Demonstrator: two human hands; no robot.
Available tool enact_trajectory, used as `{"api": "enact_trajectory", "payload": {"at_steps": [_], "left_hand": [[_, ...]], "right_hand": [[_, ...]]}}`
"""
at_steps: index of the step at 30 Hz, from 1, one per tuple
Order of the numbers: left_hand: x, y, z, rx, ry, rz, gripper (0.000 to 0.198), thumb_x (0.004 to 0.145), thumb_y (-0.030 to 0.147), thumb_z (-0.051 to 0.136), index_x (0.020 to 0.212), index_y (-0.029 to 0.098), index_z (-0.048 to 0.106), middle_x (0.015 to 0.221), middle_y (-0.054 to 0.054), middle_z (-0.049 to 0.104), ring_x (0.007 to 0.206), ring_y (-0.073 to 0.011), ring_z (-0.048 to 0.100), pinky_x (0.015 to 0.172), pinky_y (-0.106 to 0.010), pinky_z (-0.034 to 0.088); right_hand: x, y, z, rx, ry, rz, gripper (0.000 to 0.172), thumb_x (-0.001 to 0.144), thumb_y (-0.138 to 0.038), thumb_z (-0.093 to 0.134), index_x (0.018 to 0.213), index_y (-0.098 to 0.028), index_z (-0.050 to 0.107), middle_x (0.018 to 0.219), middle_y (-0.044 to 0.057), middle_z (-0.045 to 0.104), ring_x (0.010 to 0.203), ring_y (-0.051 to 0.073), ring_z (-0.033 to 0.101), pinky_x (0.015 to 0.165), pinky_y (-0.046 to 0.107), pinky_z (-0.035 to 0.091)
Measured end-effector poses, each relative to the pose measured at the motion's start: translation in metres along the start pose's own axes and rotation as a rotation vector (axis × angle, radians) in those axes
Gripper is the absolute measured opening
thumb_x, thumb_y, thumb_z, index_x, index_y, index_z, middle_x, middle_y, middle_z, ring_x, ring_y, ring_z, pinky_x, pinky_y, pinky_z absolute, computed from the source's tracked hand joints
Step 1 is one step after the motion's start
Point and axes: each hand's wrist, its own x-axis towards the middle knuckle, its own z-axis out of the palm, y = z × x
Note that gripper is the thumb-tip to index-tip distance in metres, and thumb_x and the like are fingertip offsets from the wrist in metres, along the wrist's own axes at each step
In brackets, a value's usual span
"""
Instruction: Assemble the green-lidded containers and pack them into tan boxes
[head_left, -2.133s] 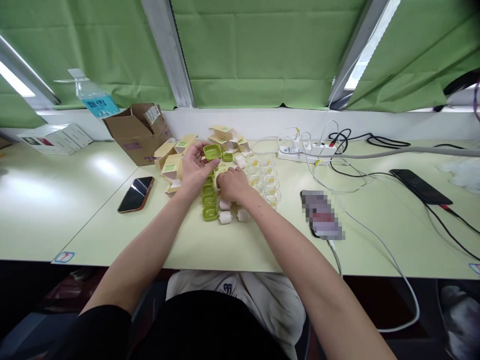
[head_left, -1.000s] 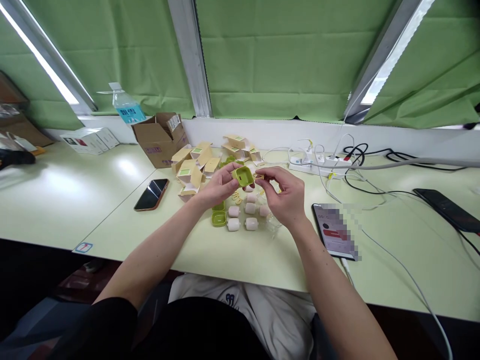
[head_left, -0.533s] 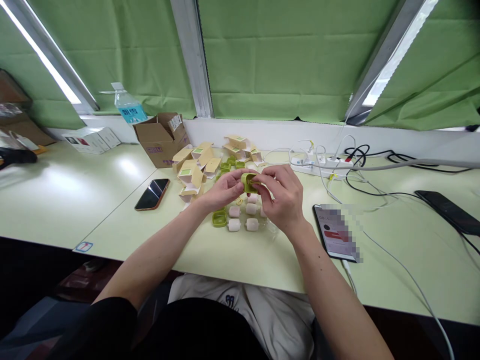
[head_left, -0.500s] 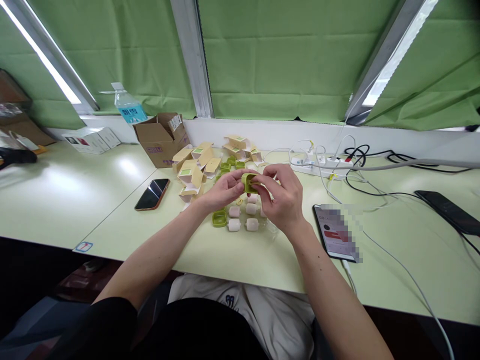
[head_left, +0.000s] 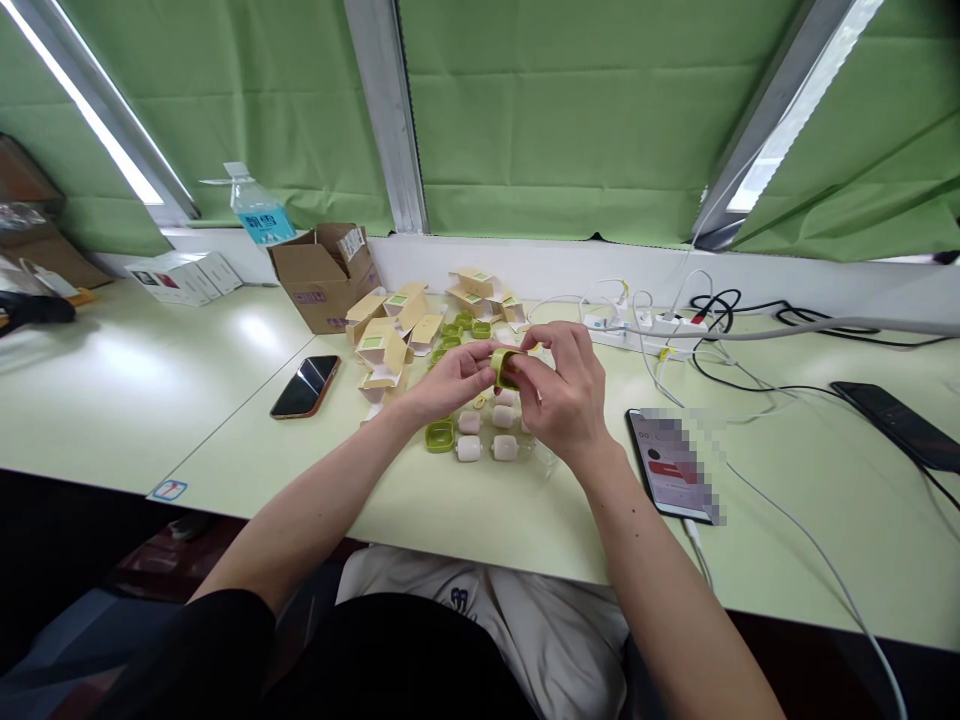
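Observation:
My left hand (head_left: 459, 382) grips a small green square case (head_left: 504, 369) from its left side, with the thumb in front, and holds it tilted above the table. My right hand (head_left: 564, 385) is closed at the case's opening, its fingertips on the rim and partly inside. Whether something small sits between those fingers is hidden. Below the hands, several white rounded pieces (head_left: 505, 448) lie in rough rows. Beside them sits another green case (head_left: 439, 436), its open side up. More green cases (head_left: 463, 321) are grouped behind my hands.
Opened cream cartons (head_left: 382, 345) lie behind on the left, near a brown cardboard box (head_left: 322, 280) and a water bottle (head_left: 259, 210). One phone (head_left: 305, 387) is at left, another (head_left: 670, 465) at right with a cable. A power strip (head_left: 652, 325) with tangled cords lies at back right.
The green case has shifted slightly right and turned in my hands. My right fingers have moved further over its opening. Things on the table have stayed put.

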Motion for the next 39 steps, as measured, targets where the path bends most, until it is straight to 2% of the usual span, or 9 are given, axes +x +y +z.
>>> {"api": "enact_trajectory", "payload": {"at_steps": [5,9,13,16,19,22,28,33,39], "left_hand": [[0.001,-0.002,0.0,-0.025,0.007,-0.034,0.068,0.082,0.071,0.093,0.124,0.019,0.083,0.1,-0.009,0.079,0.089,-0.0189,0.072,0.083,-0.031,0.055],[0.003,-0.003,0.003,-0.085,0.034,0.004,0.066,0.08,0.07,0.095,0.12,0.019,0.084,0.098,-0.008,0.078,0.088,-0.0171,0.07,0.08,-0.028,0.053],[0.005,0.0,0.007,-0.183,0.081,0.008,0.065,0.075,0.068,0.1,0.114,0.018,0.085,0.093,-0.006,0.077,0.082,-0.0144,0.068,0.076,-0.027,0.053],[0.006,0.004,0.009,-0.25,0.149,0.017,0.065,0.07,0.065,0.104,0.108,0.017,0.084,0.091,-0.005,0.076,0.078,-0.0132,0.067,0.075,-0.028,0.054],[0.006,0.006,0.01,-0.285,0.186,0.031,0.065,0.069,0.061,0.106,0.11,0.018,0.082,0.092,-0.004,0.077,0.078,-0.0133,0.068,0.076,-0.028,0.055],[0.006,0.006,0.01,-0.292,0.198,0.01,0.069,0.068,0.061,0.106,0.117,0.019,0.079,0.093,-0.003,0.079,0.082,-0.015,0.073,0.078,-0.029,0.057],[0.005,0.005,0.013,-0.313,0.208,0.01,0.066,0.068,0.06,0.107,0.11,0.02,0.075,0.09,-0.001,0.078,0.078,-0.0135,0.072,0.08,-0.029,0.057],[0.004,0.001,0.015,-0.32,0.224,-0.006,0.069,0.067,0.06,0.107,0.113,0.023,0.072,0.087,0.001,0.077,0.074,-0.0125,0.07,0.08,-0.029,0.056],[0.003,0.0,0.015,-0.324,0.209,0.008,0.067,0.07,0.059,0.106,0.114,0.022,0.072,0.086,0.001,0.075,0.074,-0.0125,0.068,0.08,-0.029,0.054]], "right_hand": [[-0.002,0.004,0.001,0.057,-0.018,-0.003,0.019,0.105,-0.02,0.069,0.092,-0.027,0.079,0.108,0.011,0.074,0.108,0.029,0.064,0.082,0.043,0.059],[-0.004,0.008,0.0,0.125,-0.035,0.043,0.016,0.106,-0.02,0.07,0.104,-0.031,0.082,0.111,0.009,0.078,0.108,0.028,0.068,0.084,0.043,0.062],[-0.004,0.012,-0.003,0.258,-0.027,0.073,0.023,0.106,-0.021,0.069,0.119,-0.033,0.083,0.121,0.01,0.083,0.117,0.031,0.074,0.096,0.052,0.067],[-0.005,0.012,-0.004,0.33,0.0,0.08,0.023,0.105,-0.023,0.07,0.122,-0.033,0.082,0.126,0.011,0.084,0.121,0.033,0.078,0.104,0.058,0.067],[-0.007,0.01,-0.002,0.327,0.015,0.05,0.024,0.103,-0.026,0.076,0.126,-0.031,0.082,0.137,0.013,0.083,0.128,0.035,0.077,0.107,0.059,0.068],[-0.011,0.007,0.004,0.308,0.004,0.062,0.03,0.102,-0.026,0.079,0.131,-0.031,0.082,0.147,0.013,0.079,0.135,0.037,0.075,0.103,0.059,0.071],[-0.014,0.006,0.014,0.374,0.038,0.119,0.031,0.105,-0.02,0.072,0.13,-0.033,0.085,0.146,0.011,0.08,0.132,0.034,0.077,0.1,0.057,0.073],[-0.013,0.004,0.017,0.425,0.053,0.152,0.034,0.107,-0.018,0.066,0.127,-0.036,0.087,0.145,0.009,0.081,0.132,0.033,0.077,0.097,0.057,0.074],[-0.01,0.001,0.016,0.434,0.056,0.168,0.029,0.107,-0.018,0.066,0.119,-0.032,0.088,0.143,0.011,0.082,0.128,0.032,0.08,0.104,0.059,0.07]]}}
